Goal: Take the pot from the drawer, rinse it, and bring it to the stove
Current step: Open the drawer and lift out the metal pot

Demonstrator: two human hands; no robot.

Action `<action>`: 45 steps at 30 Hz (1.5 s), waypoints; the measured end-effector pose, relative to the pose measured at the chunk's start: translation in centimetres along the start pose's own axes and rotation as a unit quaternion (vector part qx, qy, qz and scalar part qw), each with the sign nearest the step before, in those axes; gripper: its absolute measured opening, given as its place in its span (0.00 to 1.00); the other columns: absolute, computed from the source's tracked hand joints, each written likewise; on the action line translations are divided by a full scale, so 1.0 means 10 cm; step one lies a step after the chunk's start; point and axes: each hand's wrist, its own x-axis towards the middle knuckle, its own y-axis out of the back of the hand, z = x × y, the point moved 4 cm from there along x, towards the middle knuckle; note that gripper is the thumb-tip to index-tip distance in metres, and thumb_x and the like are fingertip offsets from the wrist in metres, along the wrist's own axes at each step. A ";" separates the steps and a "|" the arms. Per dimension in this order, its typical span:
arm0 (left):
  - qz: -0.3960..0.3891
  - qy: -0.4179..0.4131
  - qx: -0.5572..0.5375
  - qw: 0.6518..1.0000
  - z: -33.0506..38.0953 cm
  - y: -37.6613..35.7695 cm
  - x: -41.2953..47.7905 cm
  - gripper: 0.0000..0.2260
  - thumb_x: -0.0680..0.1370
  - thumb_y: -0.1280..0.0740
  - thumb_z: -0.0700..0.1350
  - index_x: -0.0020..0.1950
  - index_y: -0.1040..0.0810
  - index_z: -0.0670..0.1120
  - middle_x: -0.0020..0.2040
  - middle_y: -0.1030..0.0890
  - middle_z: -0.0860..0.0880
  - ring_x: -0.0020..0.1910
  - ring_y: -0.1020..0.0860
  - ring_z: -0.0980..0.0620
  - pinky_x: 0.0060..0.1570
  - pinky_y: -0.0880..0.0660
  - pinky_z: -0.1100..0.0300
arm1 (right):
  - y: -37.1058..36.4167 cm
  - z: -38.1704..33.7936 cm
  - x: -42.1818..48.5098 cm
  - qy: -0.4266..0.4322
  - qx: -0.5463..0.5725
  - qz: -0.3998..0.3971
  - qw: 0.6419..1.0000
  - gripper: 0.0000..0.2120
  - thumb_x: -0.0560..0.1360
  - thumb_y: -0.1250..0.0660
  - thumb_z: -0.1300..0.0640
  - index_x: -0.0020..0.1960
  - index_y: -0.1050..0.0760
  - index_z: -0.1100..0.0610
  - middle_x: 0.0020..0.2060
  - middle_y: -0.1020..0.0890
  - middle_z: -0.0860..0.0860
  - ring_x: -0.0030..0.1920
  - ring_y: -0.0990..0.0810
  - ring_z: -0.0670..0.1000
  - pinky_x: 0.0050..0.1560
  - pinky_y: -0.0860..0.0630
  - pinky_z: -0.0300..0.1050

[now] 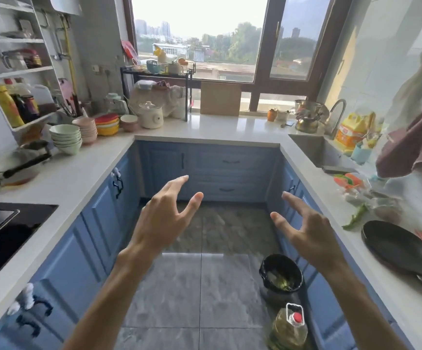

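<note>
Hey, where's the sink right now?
In the head view the sink is set into the right-hand counter near the far corner, below the faucet, with a metal kettle just behind it and a yellow bag to its right.

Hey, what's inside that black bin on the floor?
The black bin is lined with a dark bag and holds green vegetable scraps and some pale trimmings on top. Anything lower is covered by those scraps and the bag's folds.

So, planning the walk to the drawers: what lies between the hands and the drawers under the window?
Only bare grey floor, in the head view; left hand and right hand empty, drawers shut.
</note>
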 end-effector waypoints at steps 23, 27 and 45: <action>-0.108 0.066 0.002 0.992 -1.35 -3.06 5.50 0.29 0.80 0.37 0.63 0.79 0.32 0.53 0.77 0.29 0.60 0.76 0.31 0.59 0.72 0.32 0.58 | -1.60 2.43 5.81 -0.081 0.066 -0.062 0.993 0.30 0.76 0.28 0.46 0.75 0.30 0.51 0.70 0.22 0.44 0.71 0.26 0.43 0.69 0.32 0.39; -0.115 0.097 -0.021 0.988 -1.49 -3.56 6.22 0.27 0.80 0.37 0.64 0.77 0.30 0.55 0.75 0.27 0.61 0.75 0.30 0.60 0.70 0.33 0.60 | -1.84 2.82 6.61 -0.098 0.075 -0.109 0.986 0.29 0.77 0.29 0.46 0.75 0.30 0.50 0.69 0.22 0.43 0.71 0.27 0.42 0.69 0.31 0.41; -0.270 0.247 -0.062 0.929 -3.28 -6.55 8.60 0.17 0.81 0.36 0.58 0.69 0.24 0.58 0.62 0.18 0.61 0.65 0.22 0.62 0.66 0.25 0.54 | -4.03 4.94 9.14 -0.278 0.105 -0.190 0.936 0.16 0.78 0.30 0.52 0.65 0.22 0.46 0.52 0.15 0.40 0.57 0.19 0.37 0.62 0.25 0.39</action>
